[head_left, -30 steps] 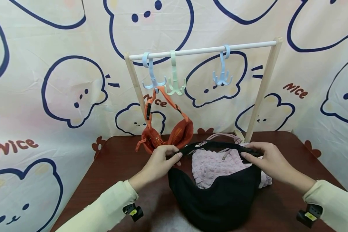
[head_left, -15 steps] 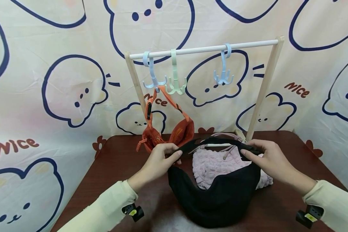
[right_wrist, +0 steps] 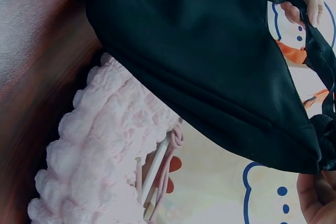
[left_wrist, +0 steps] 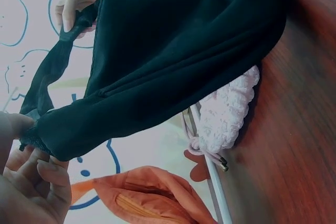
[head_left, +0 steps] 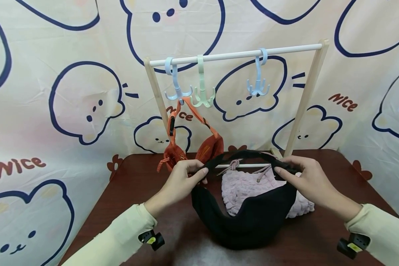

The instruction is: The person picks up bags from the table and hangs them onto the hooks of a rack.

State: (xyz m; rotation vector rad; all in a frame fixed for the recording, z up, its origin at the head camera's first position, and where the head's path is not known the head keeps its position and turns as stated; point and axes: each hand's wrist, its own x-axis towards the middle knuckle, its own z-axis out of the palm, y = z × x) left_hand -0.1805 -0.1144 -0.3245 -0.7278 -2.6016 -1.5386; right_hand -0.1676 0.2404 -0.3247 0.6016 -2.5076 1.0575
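Note:
A black shoulder bag [head_left: 249, 225] hangs between my two hands, its strap [head_left: 242, 154] arching above the body. My left hand [head_left: 184, 181] pinches one end of the strap between thumb and fingers. At the other end my right hand [head_left: 304, 179] pinches the strap the same way. In the left wrist view the bag's body [left_wrist: 157, 51] droops over the tabletop, and the left fingers [left_wrist: 47, 182] curl at its narrow end. Behind it lies a pale pink, puffy knitted bag [head_left: 242, 188] with knotted cords, partly hidden by the black one.
A wooden rack with a white rail [head_left: 232, 56] stands at the back. On it hang two light blue hooks [head_left: 176, 92] [head_left: 258, 87] and a green hook [head_left: 203, 98]. From the left blue hook hangs an orange bag [head_left: 211, 147]. Everything stands on a dark brown table [head_left: 119, 207].
Both hands have lifted the black bag slightly and its body sits higher in view. The strap arches up more, uncovering the rack's lower white bar. The hanging orange bag stays in place.

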